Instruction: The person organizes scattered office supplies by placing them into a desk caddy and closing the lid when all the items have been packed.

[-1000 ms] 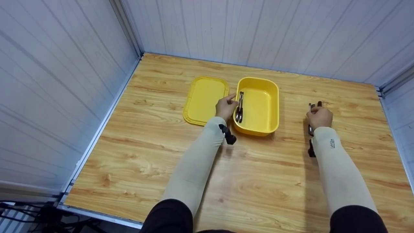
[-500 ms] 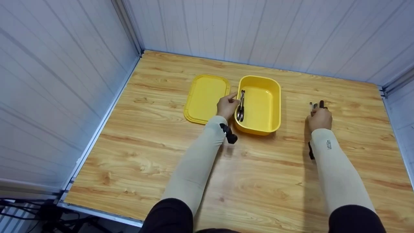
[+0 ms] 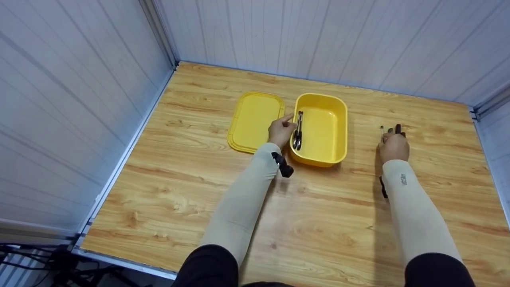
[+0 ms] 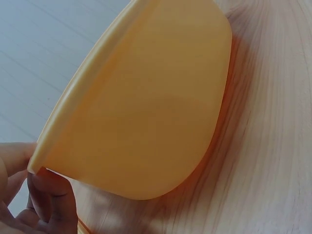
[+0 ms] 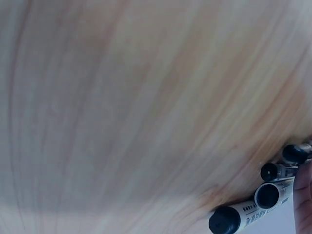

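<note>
My left hand [image 3: 280, 132] pinches the left rim of an open yellow plastic box [image 3: 324, 123]; the thumb and finger on that rim [image 4: 36, 163] show in the left wrist view. Two dark pens [image 3: 298, 133] lie lengthwise inside, along the box's left wall. On the right, my right hand [image 3: 394, 147] is down over a small group of pens and markers, whose far ends jut past the fingers. A clear pen [image 3: 381, 128] sticks out at its left. In the right wrist view, a black-capped white marker [image 5: 226, 220] lies lowest. The right fingers are mostly hidden.
A flat yellow lid [image 3: 255, 119] lies left of the box, partly behind the left hand. White panel walls [image 3: 255, 36] close off the back and sides of the wood-grain table [image 3: 310, 223]. Black cables [image 3: 59, 259] hang beyond the front left corner.
The right hand has shifted slightly back toward me, and the dark pen end that showed by its wrist is now hidden. The left hand keeps its pinch on the rim.
</note>
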Tool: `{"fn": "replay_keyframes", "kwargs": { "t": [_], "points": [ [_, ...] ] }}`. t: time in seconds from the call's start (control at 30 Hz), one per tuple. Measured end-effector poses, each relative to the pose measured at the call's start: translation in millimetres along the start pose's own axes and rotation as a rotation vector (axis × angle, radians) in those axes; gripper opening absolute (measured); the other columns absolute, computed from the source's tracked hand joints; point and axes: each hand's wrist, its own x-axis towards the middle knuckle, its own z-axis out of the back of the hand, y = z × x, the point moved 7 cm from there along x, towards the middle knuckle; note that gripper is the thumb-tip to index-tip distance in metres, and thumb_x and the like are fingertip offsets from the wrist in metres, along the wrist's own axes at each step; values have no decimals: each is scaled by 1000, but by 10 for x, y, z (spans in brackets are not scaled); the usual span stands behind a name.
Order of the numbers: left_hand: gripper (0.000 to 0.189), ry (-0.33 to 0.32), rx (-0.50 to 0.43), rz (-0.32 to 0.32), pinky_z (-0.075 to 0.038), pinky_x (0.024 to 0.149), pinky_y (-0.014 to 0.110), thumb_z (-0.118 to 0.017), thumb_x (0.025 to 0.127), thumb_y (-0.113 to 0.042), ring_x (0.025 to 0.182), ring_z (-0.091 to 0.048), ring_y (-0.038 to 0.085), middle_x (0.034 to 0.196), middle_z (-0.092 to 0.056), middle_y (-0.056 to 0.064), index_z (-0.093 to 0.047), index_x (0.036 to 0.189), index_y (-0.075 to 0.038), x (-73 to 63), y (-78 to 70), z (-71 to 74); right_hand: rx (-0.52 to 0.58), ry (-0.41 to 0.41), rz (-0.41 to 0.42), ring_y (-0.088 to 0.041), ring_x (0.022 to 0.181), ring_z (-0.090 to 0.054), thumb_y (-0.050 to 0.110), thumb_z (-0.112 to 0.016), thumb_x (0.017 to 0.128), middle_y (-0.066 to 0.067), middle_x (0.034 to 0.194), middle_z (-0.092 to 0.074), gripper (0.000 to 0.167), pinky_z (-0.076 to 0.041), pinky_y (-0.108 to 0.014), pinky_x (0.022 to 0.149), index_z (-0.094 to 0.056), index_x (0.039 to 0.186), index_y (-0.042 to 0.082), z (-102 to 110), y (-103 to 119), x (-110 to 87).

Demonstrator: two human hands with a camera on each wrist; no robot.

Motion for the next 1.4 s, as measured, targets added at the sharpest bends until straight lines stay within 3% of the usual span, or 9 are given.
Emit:
{"fn": "replay_keyframes", "kwargs": {
  "t": [0.33,0.5,0.73,0.97,1.2,1.4],
  "points": [
    [40,9,-1,15,-50,77,21,-64,94,-16,91,-61,13,103,-70,6,-63,134,-19,0,1,-22,-87,-3,62,-51,106,-59,9,-51,99,-35,121,-59,36,-50,-58,85,-59,131,-4,-7,19,33],
    [40,13,15,-2,-50,73,21,-64,95,-15,90,-63,14,104,-71,8,-62,135,-18,-2,-9,-21,-87,2,78,-49,108,-59,10,-50,100,-35,127,-56,38,-51,-56,85,-56,135,-4,21,54,11],
    [41,11,15,8,-49,72,19,-64,95,-15,89,-62,13,106,-71,8,-62,135,-18,-12,14,-22,-79,-10,102,-47,98,-63,7,-54,98,-34,109,-63,29,-53,-55,80,-63,119,-11,65,96,-13],
    [41,4,-8,29,-53,76,20,-65,93,-13,91,-64,15,105,-71,9,-63,134,-18,-16,31,-27,-67,-8,91,-49,102,-61,8,-54,95,-37,119,-59,43,-52,-56,85,-52,132,-14,75,106,10],
    [41,2,-9,30,-53,76,21,-65,94,-15,91,-64,14,104,-71,8,-63,134,-19,6,27,-19,-39,-14,111,-49,99,-62,9,-53,92,-39,122,-56,48,-52,-56,84,-50,134,-15,79,109,50],
    [40,-6,13,10,-50,74,20,-65,93,-13,87,-62,12,102,-72,8,-64,133,-19,17,10,-8,36,-29,113,-38,85,-65,11,-56,92,-32,103,-66,43,-53,-41,67,-57,129,-11,74,117,46]
  ]
}}
